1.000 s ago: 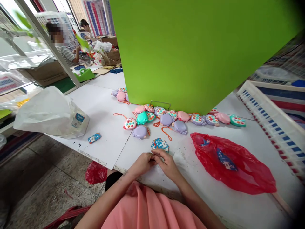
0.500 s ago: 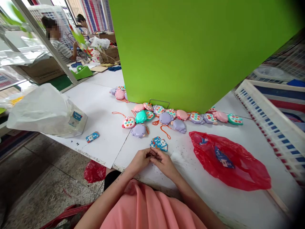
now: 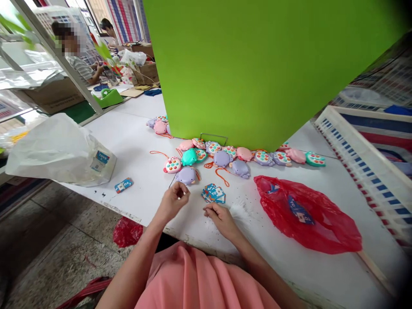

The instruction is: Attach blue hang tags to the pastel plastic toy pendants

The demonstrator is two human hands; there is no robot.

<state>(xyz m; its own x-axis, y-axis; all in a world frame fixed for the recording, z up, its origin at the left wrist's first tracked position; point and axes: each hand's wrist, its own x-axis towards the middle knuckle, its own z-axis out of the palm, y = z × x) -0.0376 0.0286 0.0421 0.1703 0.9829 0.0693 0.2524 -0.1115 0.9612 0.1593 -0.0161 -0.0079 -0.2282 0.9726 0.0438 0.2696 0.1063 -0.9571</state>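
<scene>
My left hand is just in front of a purple animal-shaped toy with an orange cord. Its fingers are loosely curled, with a gap to the thumb and nothing visible between them. My right hand rests near the table edge with fingers and thumb drawn together; whatever they may hold is too small to make out. Just beyond it lies a fanned pile of blue printed tags. A pink toy with coloured buttons and a green toy lie behind the purple one.
A tall green panel rises behind the row of toys. On the right are a red plastic bag with tags inside and a white crate. At left stand a white bag and a small tag stack. Two people sit farther back.
My hands were together in front of the tags; now they are apart. The left has moved left and forward towards the purple toy, while the right has stayed nearly in place.
</scene>
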